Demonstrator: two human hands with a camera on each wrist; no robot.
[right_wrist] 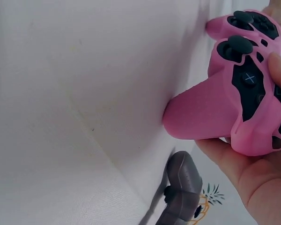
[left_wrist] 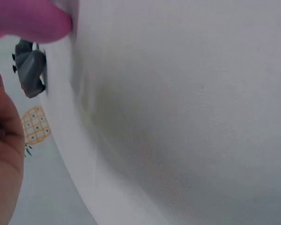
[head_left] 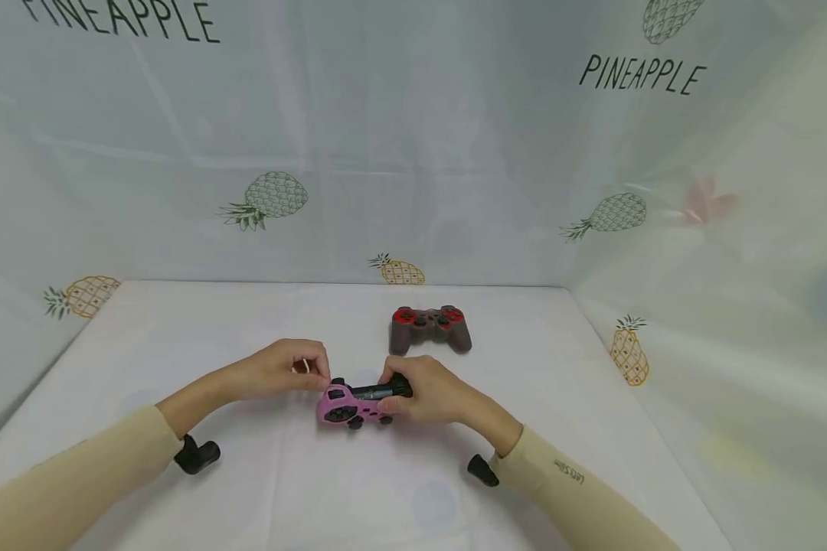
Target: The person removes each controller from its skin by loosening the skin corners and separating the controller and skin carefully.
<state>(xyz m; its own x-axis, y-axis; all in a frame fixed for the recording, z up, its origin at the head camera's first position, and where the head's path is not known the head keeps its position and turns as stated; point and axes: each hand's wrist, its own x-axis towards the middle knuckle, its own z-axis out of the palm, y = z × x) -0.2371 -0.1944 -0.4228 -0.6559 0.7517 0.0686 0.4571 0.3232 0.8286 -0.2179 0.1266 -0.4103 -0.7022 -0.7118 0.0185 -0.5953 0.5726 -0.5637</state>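
A black game controller in a pink silicone cover (head_left: 358, 409) is held low over the white table, its thumbsticks toward the person. My right hand (head_left: 427, 390) grips it at the right end, with the thumb on the front. Along its upper right, a stretch of black body (head_left: 389, 388) shows outside the pink. At the left end, my left hand (head_left: 292, 370) pinches the cover's upper corner between thumb and index finger. In the right wrist view, one pink handle (right_wrist: 201, 110) points down toward the cloth. Only part of the left hand (left_wrist: 7, 150) shows in the left wrist view.
A dark grey controller with red button areas (head_left: 430, 325) lies behind the hands, near the table's back edge. Pale pineapple-print sheeting (head_left: 413, 138) hangs at the back and sides. Black wrist devices (head_left: 196, 455) sit at both cuffs.
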